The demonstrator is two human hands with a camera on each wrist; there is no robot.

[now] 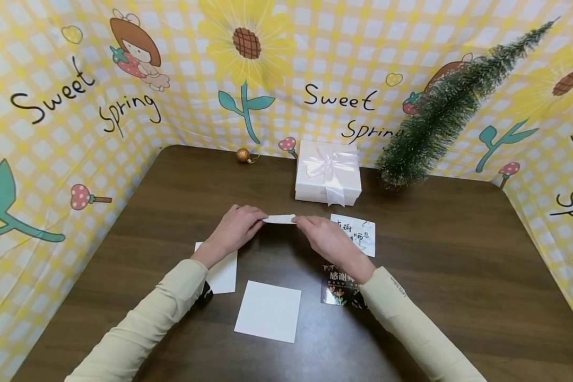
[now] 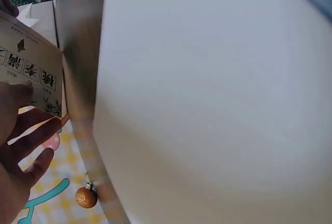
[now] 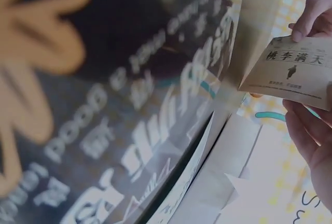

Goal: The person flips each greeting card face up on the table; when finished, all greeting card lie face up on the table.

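Observation:
A printed card (image 1: 280, 219) is held up off the table between both hands, tilted so the head view catches little more than a thin pale strip of it. Its left end is pinched by the left hand (image 1: 237, 227), its right end by the right hand (image 1: 326, 239). Black Chinese characters and a small dark figure show on the card (image 3: 295, 73) in the right wrist view. Under the left wrist lies a blank white card (image 1: 224, 275). Below the right hand are a white card with black writing (image 1: 367, 239) and a dark printed card (image 1: 333, 292).
Another blank white card (image 1: 269, 313) lies near the front of the brown table (image 1: 458, 276). Toward the back stand a white gift box (image 1: 328, 178) with a ribbon bow and a small artificial pine tree (image 1: 449, 111). A gold bauble (image 1: 243, 155) lies by the patterned cloth.

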